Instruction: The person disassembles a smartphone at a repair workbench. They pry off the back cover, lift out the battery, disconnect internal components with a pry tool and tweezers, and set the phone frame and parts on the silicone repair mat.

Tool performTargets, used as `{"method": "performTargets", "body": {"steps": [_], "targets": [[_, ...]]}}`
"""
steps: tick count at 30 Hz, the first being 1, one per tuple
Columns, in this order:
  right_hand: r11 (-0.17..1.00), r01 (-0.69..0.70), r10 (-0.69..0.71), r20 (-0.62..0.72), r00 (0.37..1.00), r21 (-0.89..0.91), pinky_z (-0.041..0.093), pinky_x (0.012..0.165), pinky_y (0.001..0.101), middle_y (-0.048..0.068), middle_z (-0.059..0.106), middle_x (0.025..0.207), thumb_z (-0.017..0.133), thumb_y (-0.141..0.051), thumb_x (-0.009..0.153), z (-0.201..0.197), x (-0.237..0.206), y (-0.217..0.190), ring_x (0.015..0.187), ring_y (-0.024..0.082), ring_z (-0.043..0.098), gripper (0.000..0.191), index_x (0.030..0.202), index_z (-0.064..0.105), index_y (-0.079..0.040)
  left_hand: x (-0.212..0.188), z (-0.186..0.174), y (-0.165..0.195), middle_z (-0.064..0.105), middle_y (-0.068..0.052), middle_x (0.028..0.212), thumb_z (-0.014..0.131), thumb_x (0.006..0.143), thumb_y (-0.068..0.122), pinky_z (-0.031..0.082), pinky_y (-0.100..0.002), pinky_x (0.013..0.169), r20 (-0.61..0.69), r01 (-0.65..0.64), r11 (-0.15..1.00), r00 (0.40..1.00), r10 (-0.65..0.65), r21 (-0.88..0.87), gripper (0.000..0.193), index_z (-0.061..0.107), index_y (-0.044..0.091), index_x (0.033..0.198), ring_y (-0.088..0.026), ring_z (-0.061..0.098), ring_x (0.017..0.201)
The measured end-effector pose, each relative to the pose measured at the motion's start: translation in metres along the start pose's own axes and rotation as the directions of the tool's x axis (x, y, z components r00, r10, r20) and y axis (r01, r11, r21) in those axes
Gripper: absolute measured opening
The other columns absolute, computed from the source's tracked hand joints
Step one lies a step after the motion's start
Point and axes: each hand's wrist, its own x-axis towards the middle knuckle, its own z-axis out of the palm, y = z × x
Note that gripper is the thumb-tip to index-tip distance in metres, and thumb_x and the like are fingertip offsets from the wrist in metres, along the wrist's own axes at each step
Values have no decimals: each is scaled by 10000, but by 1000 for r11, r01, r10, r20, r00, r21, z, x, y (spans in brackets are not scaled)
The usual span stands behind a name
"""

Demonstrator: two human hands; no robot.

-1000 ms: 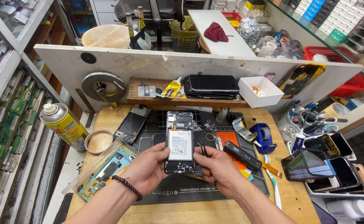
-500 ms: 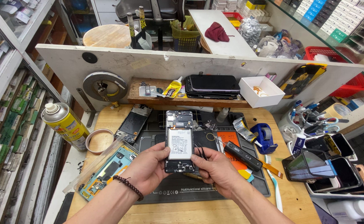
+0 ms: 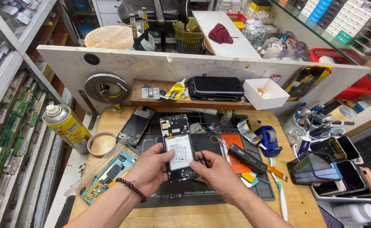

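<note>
My left hand (image 3: 150,168) grips an opened smartphone (image 3: 178,147) by its lower left edge, back cover off, white battery and circuit board showing. It is held tilted above a dark silicone work mat (image 3: 202,195). My right hand (image 3: 219,171) supports the phone's lower right edge and pinches black tweezers (image 3: 201,156), their tips near the phone's right side. A beaded bracelet (image 3: 131,188) circles my left wrist.
A phone frame (image 3: 136,124) and a teal back cover (image 3: 109,176) lie left of the mat. A yellow spray can (image 3: 67,126) and tape roll (image 3: 102,143) stand far left. A black electric screwdriver (image 3: 248,158), blue tape dispenser (image 3: 269,139) and trays of phones (image 3: 346,169) sit right.
Both hands and the phone stay in nearly the same place; the phone has tilted a little and the tweezers sit slightly closer to its right edge.
</note>
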Motion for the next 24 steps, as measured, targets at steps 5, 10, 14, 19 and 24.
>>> {"method": "performTargets", "body": {"steps": [5,10,14,19,24], "targets": [[998,42,-42,-1,999,-43,346,493,206,-63,656,784,742,-196,908,4,-2,-4,629,13,487,201,1059,743,-63,0,4,3,744,-84,1103,591,981,147,616,-408,843,2,-46,999,999,46,-3,250,616,70,1217,-214,732,981],[993,104,-102,36,994,-53,438,579,188,-65,676,827,760,-185,916,5,1,-2,698,5,541,193,1062,741,-60,1,10,7,742,-62,1089,566,996,227,616,-421,819,-69,-16,1000,997,16,-4,253,662,102,1194,-200,728,976],[995,37,-35,16,999,-95,382,522,205,-71,633,776,764,-218,898,4,-3,-5,639,14,499,185,1009,728,-75,1,12,7,749,-57,1084,558,994,226,623,-418,815,-62,-1,1000,998,3,20,252,667,110,1190,-192,736,970],[1000,-17,17,-17,1000,16,250,420,220,-58,522,663,722,-299,919,5,-4,-16,499,30,376,204,976,713,-104,0,13,4,750,-43,1048,572,990,210,622,-419,793,-36,1,998,999,1,58,225,673,109,1164,-181,727,919],[988,94,-77,-140,987,121,276,430,216,-62,605,688,740,-253,922,10,10,-23,515,18,422,207,937,695,-51,0,18,-1,751,-54,1032,586,987,195,623,-411,783,-1,-9,993,1000,9,121,219,688,90,1150,-176,731,899]]}}
